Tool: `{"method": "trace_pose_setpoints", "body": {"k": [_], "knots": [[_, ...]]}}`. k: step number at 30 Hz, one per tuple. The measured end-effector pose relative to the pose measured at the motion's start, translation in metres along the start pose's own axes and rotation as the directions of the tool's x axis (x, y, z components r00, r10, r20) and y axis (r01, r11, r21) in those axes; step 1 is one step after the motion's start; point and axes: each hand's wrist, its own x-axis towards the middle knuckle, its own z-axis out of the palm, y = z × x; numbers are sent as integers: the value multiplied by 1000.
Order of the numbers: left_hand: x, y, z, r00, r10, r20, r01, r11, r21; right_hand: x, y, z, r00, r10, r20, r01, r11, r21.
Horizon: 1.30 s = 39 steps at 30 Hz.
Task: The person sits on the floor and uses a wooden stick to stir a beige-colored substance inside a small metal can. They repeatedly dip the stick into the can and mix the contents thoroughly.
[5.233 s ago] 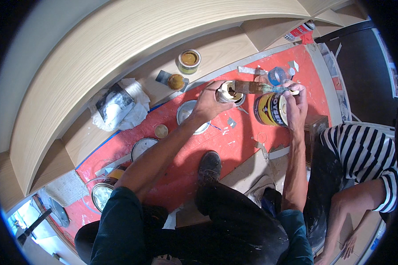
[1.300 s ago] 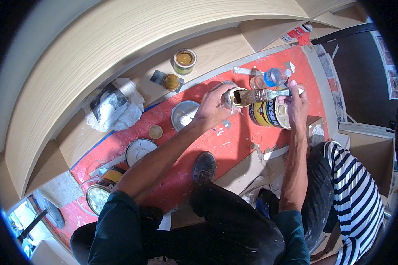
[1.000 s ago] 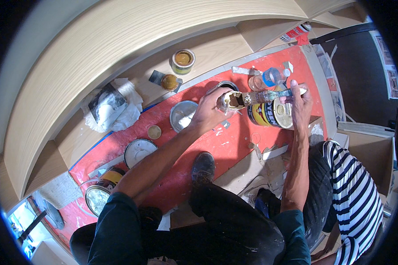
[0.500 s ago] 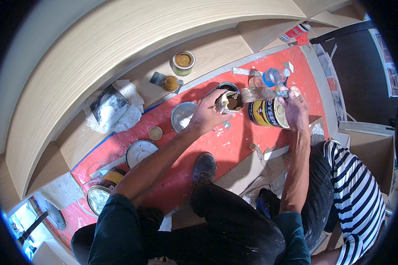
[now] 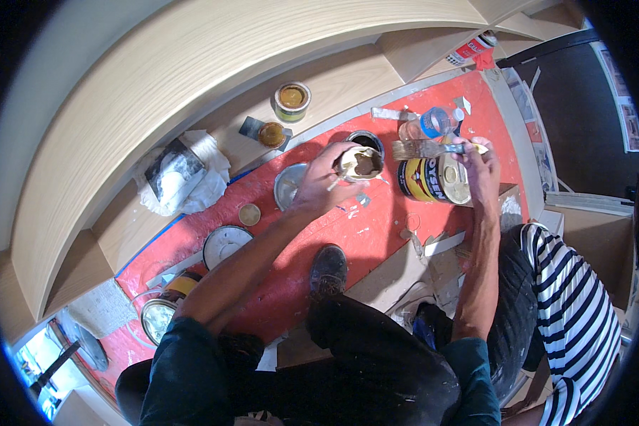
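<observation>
While the left hand (image 5: pixel 318 186) is clenching a small open can (image 5: pixel 360 162) and tipping its mouth toward the right, the right hand (image 5: pixel 478 170) is grasping a flat paintbrush (image 5: pixel 427 149) by its handle, bristles pointing left toward the can. The small can, showing a brownish coating inside, is hovering above the red floor covering (image 5: pixel 376 227), just beside a large yellow-and-black tin (image 5: pixel 433 181) that is lying under the brush.

To do this well, I would judge that the person is needing to keep the can tilted only gently so that nothing is running over the lip, and to be bringing the bristles squarely into the mouth, loading only the tips. Holding the work over the red covering, not over the pale wooden boards (image 5: pixel 192 85), is keeping any drip off the finished wood.

Packages and labels: the large tin is wearing a yellow band with dark lettering and a pale lid. 1 round can with a green-and-white label (image 5: pixel 292 101) is standing open on the wood, amber inside. A clear plastic bottle with a blue cap (image 5: pixel 427 124) is lying near the brush. A red-and-white tube or can (image 5: pixel 470 48) is lying at the far right corner. 2 loose round lids (image 5: pixel 226 245) are resting on the red covering, and a crumpled white bag (image 5: pixel 181 177) is sitting at the left. A person in a striped shirt (image 5: pixel 575 312) is crouching at the right.
</observation>
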Motion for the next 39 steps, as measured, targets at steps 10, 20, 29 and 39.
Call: {"method": "trace_pose_setpoints", "body": {"k": [10,20,29,39], "knots": [[-50,8,-46,990,-15,-139,38,986,160,8,71,84,970,-167,177,231,860,-454],[-86,125,-71,985,-100,-138,91,993,-71,-118,-131,217,371,-502,781,889,435,-142],[-179,215,-99,948,127,-292,-22,941,339,-157,-221,246,295,-403,866,892,441,-99],[-254,232,-108,880,116,-460,83,917,390,-214,-197,276,273,-394,878,850,526,-28]]}}
